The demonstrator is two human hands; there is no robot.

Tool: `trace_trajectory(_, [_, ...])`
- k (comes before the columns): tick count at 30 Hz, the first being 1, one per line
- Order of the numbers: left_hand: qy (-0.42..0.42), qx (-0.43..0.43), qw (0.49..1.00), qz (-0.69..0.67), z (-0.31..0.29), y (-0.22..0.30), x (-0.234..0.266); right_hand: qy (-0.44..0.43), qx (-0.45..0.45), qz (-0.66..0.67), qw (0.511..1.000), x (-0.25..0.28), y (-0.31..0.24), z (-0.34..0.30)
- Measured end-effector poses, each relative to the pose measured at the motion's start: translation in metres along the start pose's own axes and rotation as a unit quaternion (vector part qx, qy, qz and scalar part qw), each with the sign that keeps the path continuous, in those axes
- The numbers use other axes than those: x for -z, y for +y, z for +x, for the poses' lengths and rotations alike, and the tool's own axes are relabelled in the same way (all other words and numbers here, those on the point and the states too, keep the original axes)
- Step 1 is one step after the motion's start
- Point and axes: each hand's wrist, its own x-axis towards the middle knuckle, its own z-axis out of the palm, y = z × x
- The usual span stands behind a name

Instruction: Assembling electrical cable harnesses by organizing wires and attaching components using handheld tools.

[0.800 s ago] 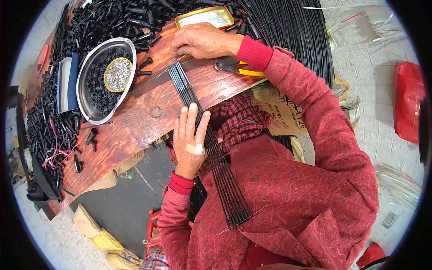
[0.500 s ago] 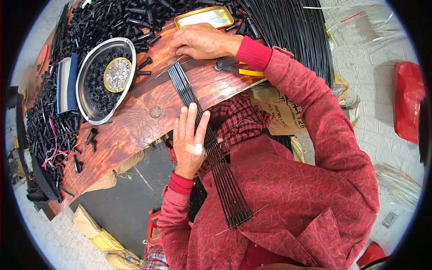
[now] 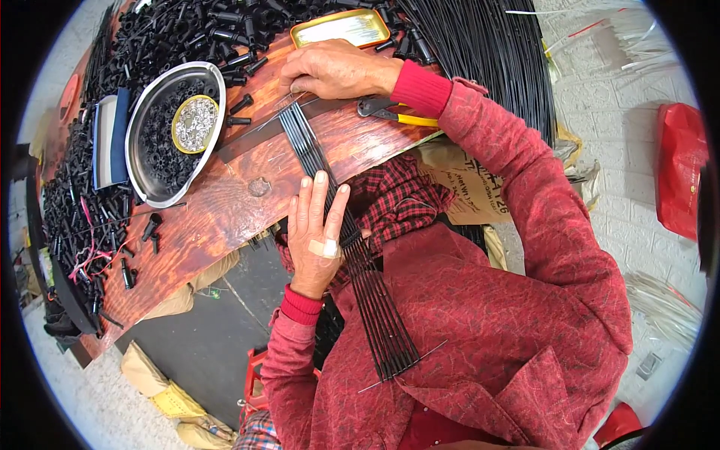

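A flat row of thin black rods runs from the table edge down across my lap. A thin wire crosses it at the lower end. My left hand lies flat on the row, fingers stretched out, a plaster on its back; a thumb tip shows at the row's other side. At the row's upper end my right hand is closed, thumb against curled fingers, on a thin metal wire that passes by the rod ends. Yellow-handled pliers lie just below that wrist.
An oval metal tray holds small black rings and a round tin of shiny bits. Black plastic parts heap at the back beside a yellow-rimmed tin. Long black rods lie at the right. The wooden table ends before my lap.
My right hand has shifted slightly to the left, and more of the thin wire shows beyond the rod ends. My left hand and the rods stay in place.
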Motion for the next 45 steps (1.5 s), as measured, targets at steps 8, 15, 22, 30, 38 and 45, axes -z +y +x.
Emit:
trace_trajectory(8, [0.001, -0.008, 1.000, -0.003, 0.004, 0.001, 0.003, 0.012, 0.024, 0.020, 0.999, -0.004, 0.001, 0.002])
trace_trajectory(15, [-0.008, -0.006, 1.000, 0.000, 0.001, 0.002, 0.006, 0.038, 0.017, 0.081, 0.996, -0.017, -0.001, 0.001])
trace_trajectory(22, [-0.003, -0.005, 1.000, -0.009, 0.001, 0.004, 0.008, 0.062, -0.002, 0.110, 0.992, -0.018, -0.004, 0.000])
trace_trajectory(30, [-0.001, -0.004, 1.000, -0.008, 0.000, 0.002, 0.006, 0.011, -0.080, 0.026, 0.996, 0.019, -0.008, -0.014])
trace_trajectory(38, [-0.008, 0.001, 1.000, -0.005, 0.002, 0.004, 0.008, -0.006, -0.134, 0.128, 0.983, 0.015, -0.008, -0.009])
trace_trajectory(45, [-0.004, -0.006, 1.000, 0.006, -0.001, -0.001, 0.002, 0.028, -0.092, 0.190, 0.977, 0.003, -0.007, -0.005])
